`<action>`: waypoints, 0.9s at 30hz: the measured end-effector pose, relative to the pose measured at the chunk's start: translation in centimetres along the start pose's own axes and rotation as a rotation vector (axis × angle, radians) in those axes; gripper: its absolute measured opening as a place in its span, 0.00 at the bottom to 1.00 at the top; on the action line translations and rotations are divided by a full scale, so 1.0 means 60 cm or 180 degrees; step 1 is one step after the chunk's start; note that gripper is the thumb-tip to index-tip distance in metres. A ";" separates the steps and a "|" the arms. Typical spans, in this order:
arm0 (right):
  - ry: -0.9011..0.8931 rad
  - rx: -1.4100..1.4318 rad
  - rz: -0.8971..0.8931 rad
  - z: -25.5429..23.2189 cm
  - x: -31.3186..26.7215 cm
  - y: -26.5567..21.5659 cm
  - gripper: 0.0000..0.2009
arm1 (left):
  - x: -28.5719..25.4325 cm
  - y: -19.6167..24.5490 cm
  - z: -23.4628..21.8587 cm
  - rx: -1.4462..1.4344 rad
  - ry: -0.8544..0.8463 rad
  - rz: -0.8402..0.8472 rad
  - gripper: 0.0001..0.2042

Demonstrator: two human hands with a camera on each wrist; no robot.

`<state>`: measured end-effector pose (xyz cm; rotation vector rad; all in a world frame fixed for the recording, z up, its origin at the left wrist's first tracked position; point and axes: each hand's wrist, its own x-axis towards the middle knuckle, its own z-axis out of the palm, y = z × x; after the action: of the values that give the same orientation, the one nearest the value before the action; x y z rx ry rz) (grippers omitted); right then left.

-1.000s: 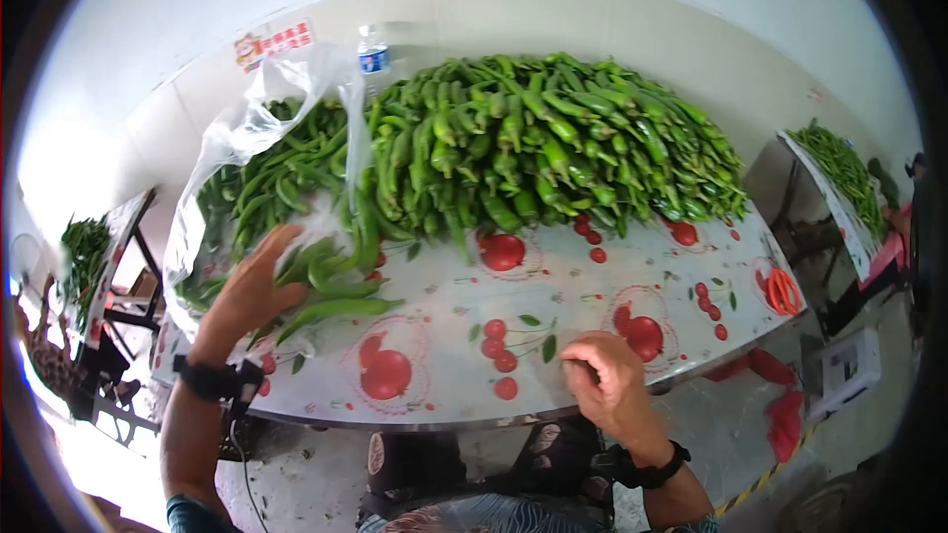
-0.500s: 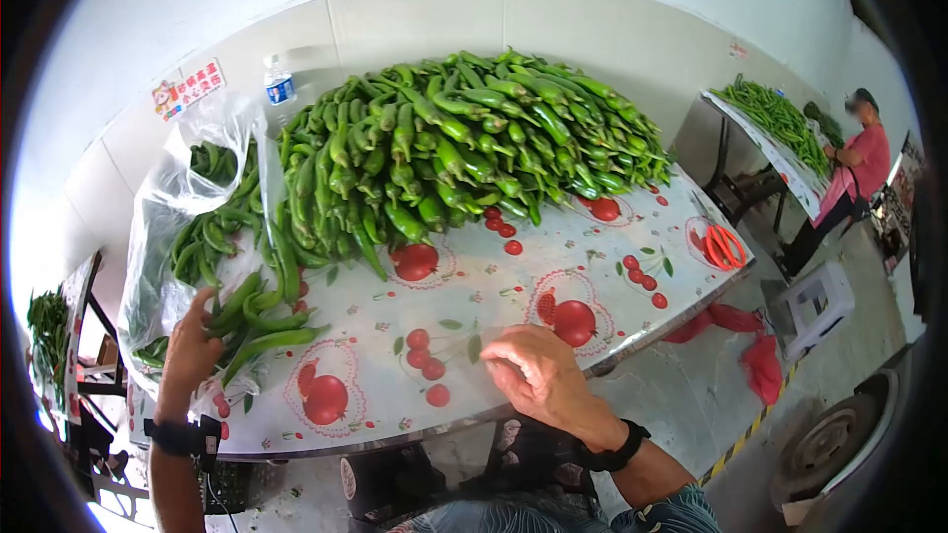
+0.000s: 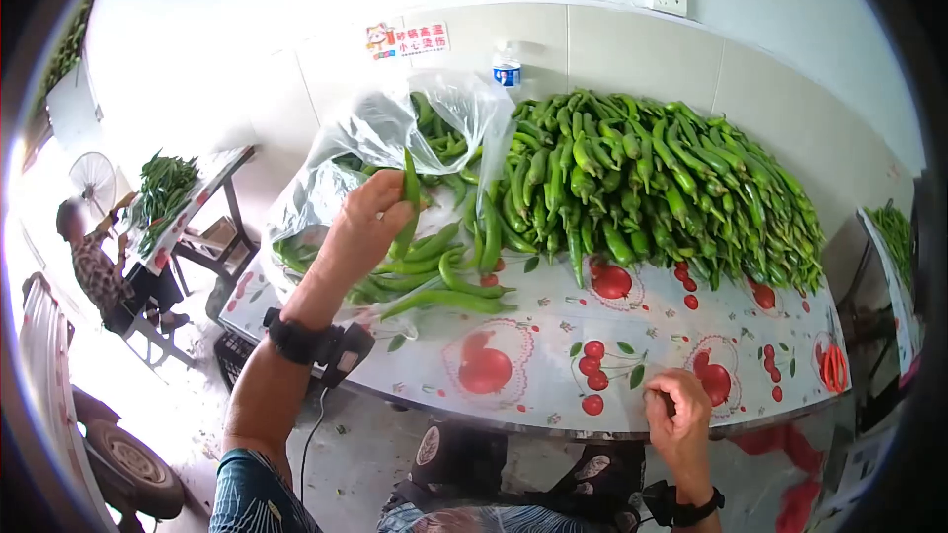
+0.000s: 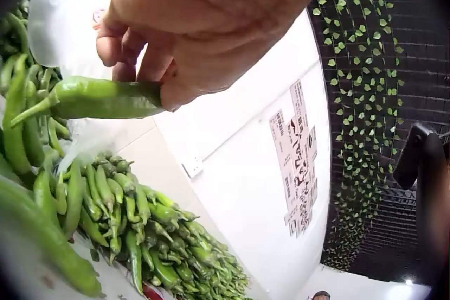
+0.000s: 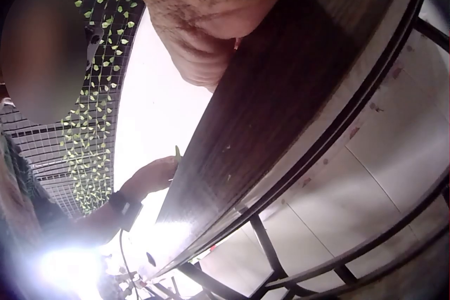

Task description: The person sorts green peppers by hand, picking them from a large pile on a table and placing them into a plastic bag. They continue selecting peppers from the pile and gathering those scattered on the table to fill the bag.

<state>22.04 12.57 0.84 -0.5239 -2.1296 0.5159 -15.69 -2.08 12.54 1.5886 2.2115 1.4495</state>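
My left hand (image 3: 357,229) pinches a single green pepper (image 3: 410,195) above the left part of the table. In the left wrist view, the thumb and fingers grip one end of that pepper (image 4: 98,99), and its thin stem points away from the hand. Below and beside the hand, loose green peppers (image 3: 449,298) spill from a clear plastic bag (image 3: 360,128) that holds more of them. Loosely curled, my right hand (image 3: 681,419) rests at the table's front edge with nothing visible in it. In the right wrist view, that hand (image 5: 211,26) is close over the dark table edge.
A large heap of green peppers (image 3: 642,168) covers the back of the patterned table (image 3: 543,375). Behind it stands a water bottle (image 3: 507,67). Orange-handled scissors (image 3: 834,368) lie at the right end. To the left, a person (image 3: 104,271) sits by another table of greens.
My left hand has lifted from the loose peppers and now holds one pepper up. The head view swung right, then back left. The right hand has stayed at the table edge.
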 end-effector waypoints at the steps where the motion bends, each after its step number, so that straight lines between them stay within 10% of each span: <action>1: -0.0048 -0.0005 -0.0007 -0.001 0.000 0.000 0.08 | -0.001 0.006 -0.004 -0.0325 0.0067 -0.0141 0.15; 8: -0.0161 0.0059 0.0013 -0.007 0.001 -0.002 0.10 | -0.046 0.060 0.024 -0.2541 -0.0028 -0.0441 0.19; 19: -0.0848 0.1326 0.0100 -0.010 -0.002 -0.084 0.27 | -0.194 0.117 0.264 -0.5250 -0.0896 -0.1274 0.14; 27: -0.0202 0.0890 0.0022 -0.063 0.051 -0.070 0.18 | -0.189 0.090 0.230 -0.3422 -0.0882 -0.0610 0.13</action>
<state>22.71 11.40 7.13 -0.3607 -2.0708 0.8286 0.69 -1.69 3.64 1.0445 1.0253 1.7322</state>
